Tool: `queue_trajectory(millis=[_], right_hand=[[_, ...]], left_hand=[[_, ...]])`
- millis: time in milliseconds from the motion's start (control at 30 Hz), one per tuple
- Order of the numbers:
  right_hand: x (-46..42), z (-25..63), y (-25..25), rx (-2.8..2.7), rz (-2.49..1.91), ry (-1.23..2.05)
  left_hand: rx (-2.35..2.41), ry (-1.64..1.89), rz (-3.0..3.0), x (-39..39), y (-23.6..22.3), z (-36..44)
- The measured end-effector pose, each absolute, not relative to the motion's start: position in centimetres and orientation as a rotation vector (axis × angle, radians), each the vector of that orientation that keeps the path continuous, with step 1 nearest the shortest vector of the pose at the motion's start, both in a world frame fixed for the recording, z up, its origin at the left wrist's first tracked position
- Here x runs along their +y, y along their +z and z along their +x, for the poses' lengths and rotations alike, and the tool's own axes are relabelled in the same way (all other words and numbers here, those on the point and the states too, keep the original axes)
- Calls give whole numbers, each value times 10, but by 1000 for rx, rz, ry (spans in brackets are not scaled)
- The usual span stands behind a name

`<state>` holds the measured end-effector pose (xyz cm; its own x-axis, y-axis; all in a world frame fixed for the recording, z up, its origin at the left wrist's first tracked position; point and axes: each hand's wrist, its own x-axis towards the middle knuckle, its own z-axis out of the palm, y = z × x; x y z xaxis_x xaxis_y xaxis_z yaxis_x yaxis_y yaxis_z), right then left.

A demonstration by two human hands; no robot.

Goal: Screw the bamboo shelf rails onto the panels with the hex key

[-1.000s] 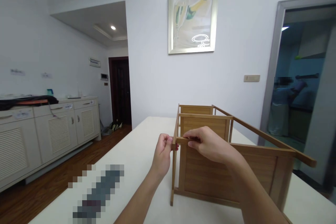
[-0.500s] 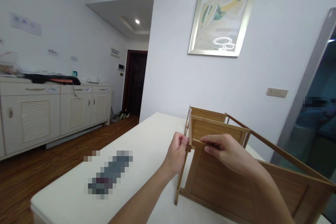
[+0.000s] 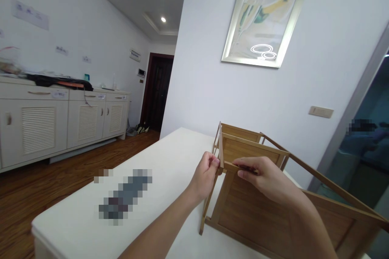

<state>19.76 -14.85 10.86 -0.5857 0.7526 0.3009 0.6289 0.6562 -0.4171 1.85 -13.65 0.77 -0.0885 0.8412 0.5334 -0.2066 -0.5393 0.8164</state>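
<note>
A brown wooden rack (image 3: 258, 206) with panelled shelves and slim posts lies on its side on the white table (image 3: 170, 149). My left hand (image 3: 206, 174) is closed at the outer face of the rack's near-left post, thumb and fingertips pinched together where a shelf meets it. Whatever is between those fingertips is too small or hidden to make out. My right hand (image 3: 258, 174) grips the upper edge of the nearest shelf panel, just right of that joint, its thumb on the near face and its other fingers partly hidden.
A pixelated dark object (image 3: 126, 194) lies on the table to the left. White cabinets (image 3: 63, 121) stand along the left wall, over a wooden floor (image 3: 91, 156). Behind the rack is a white wall with a framed picture (image 3: 264, 24); a dark glass panel (image 3: 358, 158) is at right.
The view has shifted slightly, so the picture and cabinets sit a little differently in it. Both hands keep their places on the rack, with no clear movement of the wooden parts.
</note>
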Motion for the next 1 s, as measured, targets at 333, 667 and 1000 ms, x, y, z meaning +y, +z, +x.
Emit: queue_trajectory(millis=[333,667,1000], right_hand=[[-156,195,112,-2419,-1024,416],[-160,196,112,-2392,-967,402],[-162,195,113,-2402,-1004,395]], left_hand=[[685,1703,1376,-145,16,17],[675,1645,1326,-148,20,16],[664,1656,1329,-147,17,16]])
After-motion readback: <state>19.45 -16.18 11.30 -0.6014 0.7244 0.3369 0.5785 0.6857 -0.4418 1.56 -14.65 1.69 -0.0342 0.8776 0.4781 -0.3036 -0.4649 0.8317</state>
